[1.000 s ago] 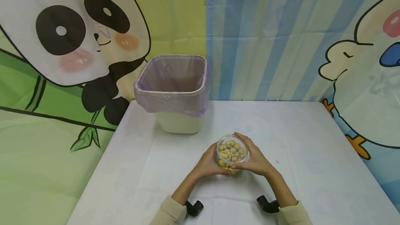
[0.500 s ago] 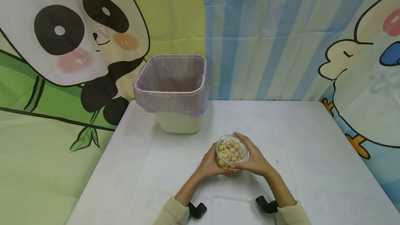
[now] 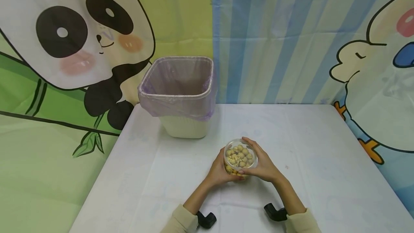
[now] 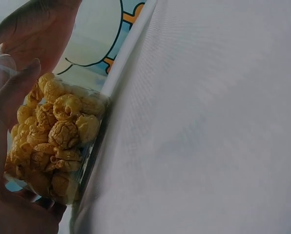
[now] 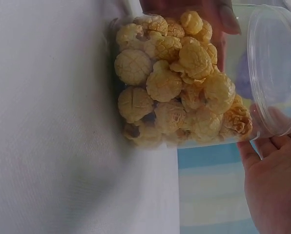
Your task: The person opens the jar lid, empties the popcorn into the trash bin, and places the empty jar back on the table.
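Note:
A clear plastic jar (image 5: 184, 87) of golden popcorn stands on the white table, near its middle in the head view. My left hand (image 3: 219, 170) grips the jar's body low down, thumb on the near side. Around the top, my right hand (image 3: 264, 164) holds the clear round lid (image 5: 275, 73) between thumb and fingers. In the right wrist view the lid looks slightly tilted over the jar's mouth; I cannot tell whether it is fully seated. Popcorn (image 4: 62, 134) fills much of the jar, and its underside is hidden.
A cream bin (image 3: 184, 127) with a purple liner stands at the back left of the white-covered table (image 3: 307, 146). Behind it hangs a cartoon curtain (image 3: 258, 39) with a panda and stripes. Black wrist mounts (image 3: 207, 220) sit under both forearms.
My left forearm has shifted slightly to the right, and the left thumb has slid a little further right along the jar. The right hand and lid look almost unmoved.

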Action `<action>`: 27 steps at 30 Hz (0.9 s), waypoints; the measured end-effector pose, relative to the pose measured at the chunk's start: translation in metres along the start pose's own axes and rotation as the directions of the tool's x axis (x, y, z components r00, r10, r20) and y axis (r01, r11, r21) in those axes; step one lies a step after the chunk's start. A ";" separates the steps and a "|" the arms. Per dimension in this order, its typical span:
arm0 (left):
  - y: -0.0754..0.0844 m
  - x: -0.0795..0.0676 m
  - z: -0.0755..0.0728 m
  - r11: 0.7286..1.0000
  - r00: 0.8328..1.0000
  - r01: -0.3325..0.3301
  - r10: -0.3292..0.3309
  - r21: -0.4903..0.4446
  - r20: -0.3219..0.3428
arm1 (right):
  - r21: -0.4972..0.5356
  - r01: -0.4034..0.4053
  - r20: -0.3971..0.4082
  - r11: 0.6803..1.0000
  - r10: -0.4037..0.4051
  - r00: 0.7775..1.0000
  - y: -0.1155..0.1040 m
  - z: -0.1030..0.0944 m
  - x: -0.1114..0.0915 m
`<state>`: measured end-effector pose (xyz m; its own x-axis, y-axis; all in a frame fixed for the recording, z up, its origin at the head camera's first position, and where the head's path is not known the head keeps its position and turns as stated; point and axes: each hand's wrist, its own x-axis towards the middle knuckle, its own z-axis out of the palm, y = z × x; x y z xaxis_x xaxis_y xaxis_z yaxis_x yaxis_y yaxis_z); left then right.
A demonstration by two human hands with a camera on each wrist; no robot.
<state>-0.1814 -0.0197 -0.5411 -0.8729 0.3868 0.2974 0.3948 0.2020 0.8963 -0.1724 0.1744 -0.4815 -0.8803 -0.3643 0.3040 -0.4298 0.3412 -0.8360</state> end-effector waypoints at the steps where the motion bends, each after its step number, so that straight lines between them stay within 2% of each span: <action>1: -0.001 0.000 0.000 1.000 1.000 0.000 0.000 -0.001 -0.002 | 0.001 0.003 -0.001 1.000 -0.003 1.000 0.000 0.000 0.000; 13: -0.004 -0.001 0.003 1.000 1.000 -0.002 0.002 0.020 -0.023 | 0.006 0.008 0.010 1.000 -0.008 1.000 -0.002 -0.001 -0.001; 27: 0.004 -0.001 -0.003 0.999 0.999 -0.009 0.011 0.054 -0.036 | 0.023 -0.008 -0.008 1.000 0.008 1.000 -0.007 -0.002 -0.002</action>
<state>-0.1799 -0.0215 -0.5369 -0.8783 0.3564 0.3186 0.4174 0.2467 0.8746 -0.1685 0.1742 -0.4758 -0.8853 -0.3545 0.3012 -0.4184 0.3241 -0.8485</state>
